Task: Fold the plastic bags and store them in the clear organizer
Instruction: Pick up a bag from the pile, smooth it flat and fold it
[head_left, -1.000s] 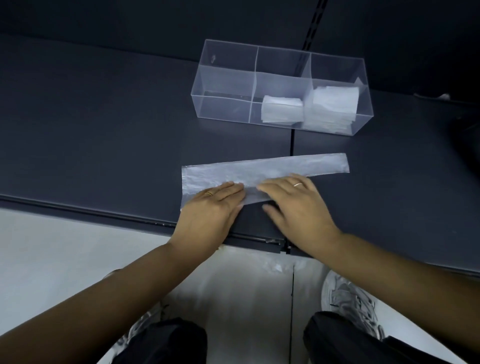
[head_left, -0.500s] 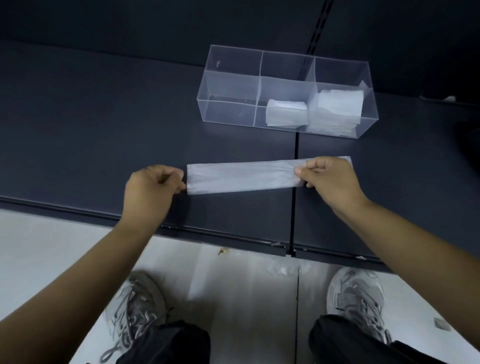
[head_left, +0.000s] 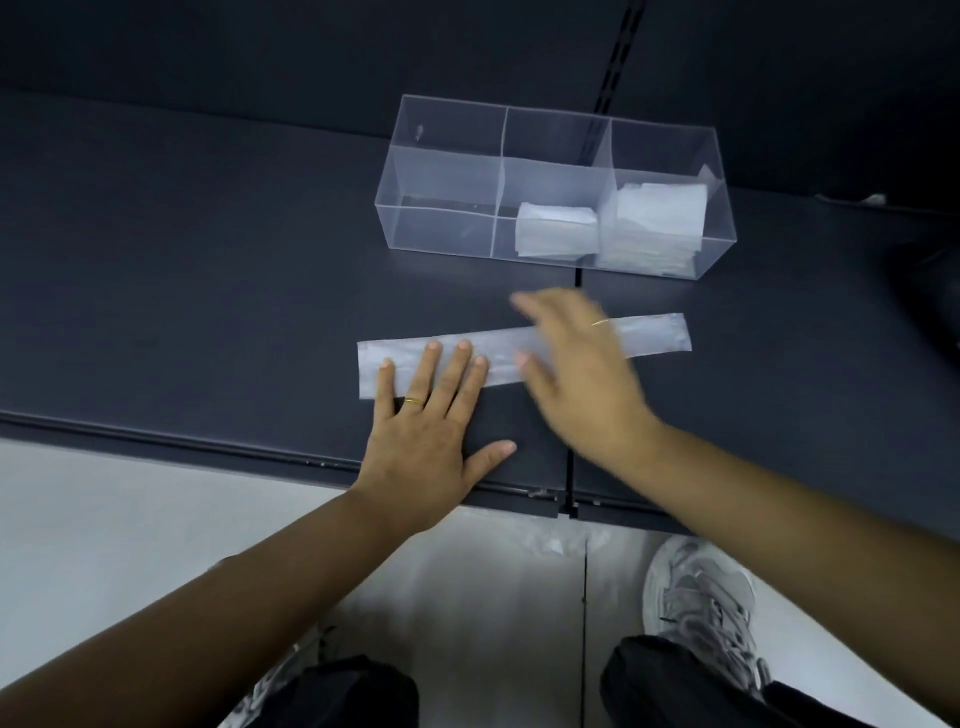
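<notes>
Lying flat, folded bag strip (head_left: 519, 351) long axis left-right, left hand (head_left: 431, 436) spread pressing it, right hand (head_left: 587, 374) open, blurred

Clear organizer (head_left: 447, 171): one, three compartments. Folded-bag stacks inside: two, middle stack (head_left: 556, 236) and right stack (head_left: 657, 223). Bag strip (head_left: 655, 336) outside: one. Hands: two, left hand (head_left: 431, 436) and right hand (head_left: 582, 374). Rings: two, left ring (head_left: 414, 401) and right ring (head_left: 601, 322). Shoes near: two, right shoe (head_left: 696, 608) and left shoe (head_left: 270, 686).
</notes>
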